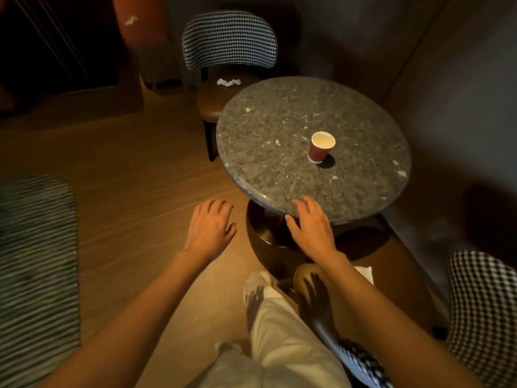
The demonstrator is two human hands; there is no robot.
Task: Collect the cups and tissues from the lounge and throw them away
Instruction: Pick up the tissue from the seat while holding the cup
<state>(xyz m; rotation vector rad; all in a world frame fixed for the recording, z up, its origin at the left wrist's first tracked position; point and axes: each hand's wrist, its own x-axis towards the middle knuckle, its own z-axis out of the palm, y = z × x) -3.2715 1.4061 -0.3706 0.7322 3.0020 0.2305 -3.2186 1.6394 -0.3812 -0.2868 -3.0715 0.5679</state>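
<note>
Both hands' fingers spread and empty, left hand (209,228), right hand (312,228); tissue (365,273) half-hidden behind right forearm.

Round stone table and the seats around it, carrying litter

A red paper cup (321,147) is standing upright on the speckled round table (279,130), right of the table's centre. Beyond the table's far-left edge, a crumpled tissue (228,82) is lying on the brown seat of a houndstooth-backed chair (229,40). Near the table's near-right edge, a white napkin (365,273) is lying, its support unclear. The wooden floor (134,169) is carrying the table's dark pedestal base.
</note>
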